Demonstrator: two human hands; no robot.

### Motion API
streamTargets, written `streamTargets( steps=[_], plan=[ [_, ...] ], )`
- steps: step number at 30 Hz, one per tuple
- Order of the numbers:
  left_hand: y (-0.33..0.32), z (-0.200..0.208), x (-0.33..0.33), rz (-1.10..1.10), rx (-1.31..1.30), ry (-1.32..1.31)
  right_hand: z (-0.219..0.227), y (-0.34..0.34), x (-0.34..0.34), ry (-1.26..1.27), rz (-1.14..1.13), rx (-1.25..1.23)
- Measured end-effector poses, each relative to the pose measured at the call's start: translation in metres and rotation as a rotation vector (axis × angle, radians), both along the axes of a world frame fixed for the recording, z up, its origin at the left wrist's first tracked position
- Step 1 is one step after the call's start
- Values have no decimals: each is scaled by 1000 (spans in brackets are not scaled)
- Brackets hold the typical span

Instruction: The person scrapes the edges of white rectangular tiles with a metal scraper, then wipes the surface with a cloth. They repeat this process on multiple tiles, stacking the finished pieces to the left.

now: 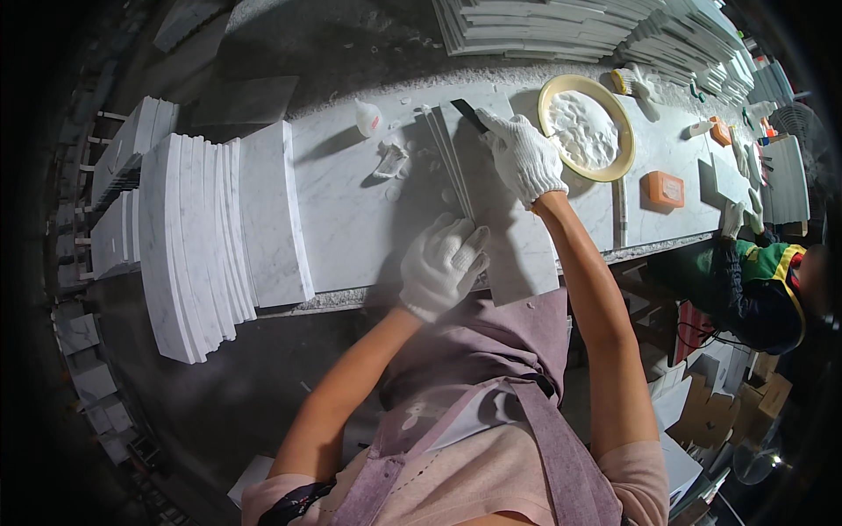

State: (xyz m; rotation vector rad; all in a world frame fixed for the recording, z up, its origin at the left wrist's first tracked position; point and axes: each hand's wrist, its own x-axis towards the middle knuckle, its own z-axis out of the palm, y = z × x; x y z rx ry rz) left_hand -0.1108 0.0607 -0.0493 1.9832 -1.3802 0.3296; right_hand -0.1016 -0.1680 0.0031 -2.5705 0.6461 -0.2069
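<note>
Both my hands wear white knitted gloves. A dark flat strip like a scraper blade (468, 115) juts from my right hand (524, 159), whose fingers are closed around it over the far end of the marble slabs; its handle is hidden. These long, thin slabs (521, 254) lie stacked in front of me, their left edges slightly fanned. My left hand (445, 266) grips the near left edge of the stack with bent fingers. Beside my right hand stands a yellow-rimmed bowl (626, 131) of white paste or powder.
A white squeeze bottle (368, 118) and a crumpled scrap (390, 161) sit to the left. Upright marble slabs (197, 237) line the table's left end; more are piled at the back (544, 26). Rightward are an orange box (664, 189) and a gloved co-worker (754, 280) in green.
</note>
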Motion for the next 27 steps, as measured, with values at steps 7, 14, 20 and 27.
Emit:
streamTargets(
  steps=[7,14,20,27],
  plan=[
    [1,-2,0,7,26,7,-2,-6,3,32,38,14],
    [1,-4,-2,18,9,5,-2,2,-1,-30,39,-21],
    [3,-6,-2,25,39,-13,5,-1,0,-8,32,-10],
    [2,-13,-5,70,27,-10,5,-5,0,37,120,4]
  ],
)
